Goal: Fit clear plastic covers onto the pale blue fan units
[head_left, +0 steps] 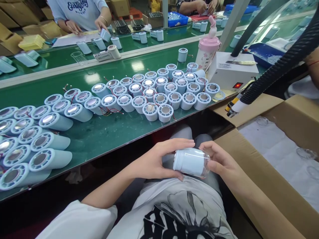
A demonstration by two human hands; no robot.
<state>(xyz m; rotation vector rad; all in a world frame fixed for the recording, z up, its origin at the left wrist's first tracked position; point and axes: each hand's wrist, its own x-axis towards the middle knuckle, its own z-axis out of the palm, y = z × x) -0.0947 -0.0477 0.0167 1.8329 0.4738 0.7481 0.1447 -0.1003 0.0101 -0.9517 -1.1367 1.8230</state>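
Both hands hold one pale blue cylinder (pixel 190 161) lying sideways over my lap, below the table edge. My left hand (pixel 159 159) wraps its closed end, thumb under and fingers over. My right hand (pixel 220 161) cups the other end, where a clear plastic cap or cup fits over it. Several more pale blue cylinders (pixel 159 94) with shiny round inserts and red wires stand on the green table (pixel 104 132). More cylinders (pixel 37 146) lie on their sides at the left.
An open cardboard box (pixel 254 156) lined with white sheet stands at my right. A white device (pixel 231 71) with a red switch, a pink bottle (pixel 208 49) and a black corrugated hose (pixel 281 68) sit at the right. Other people (pixel 82 13) work across the table.
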